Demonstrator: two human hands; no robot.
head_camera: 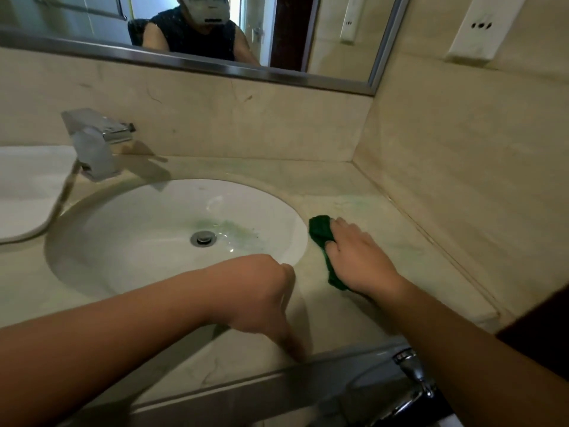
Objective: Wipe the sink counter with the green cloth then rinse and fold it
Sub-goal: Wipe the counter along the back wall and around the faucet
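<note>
Head view: the right hand lies flat on the green cloth, pressing it onto the counter just right of the basin. The left hand holds nothing, fingers propped on the counter's front edge below the basin. Faint green streaks right of the basin and in it suggest the cloth sheds dye; more wiping may smear it. The marble looks glossy and wet, so the bracing hand could slip. Basin smooth, oval; cloth soft, bunched
</note>
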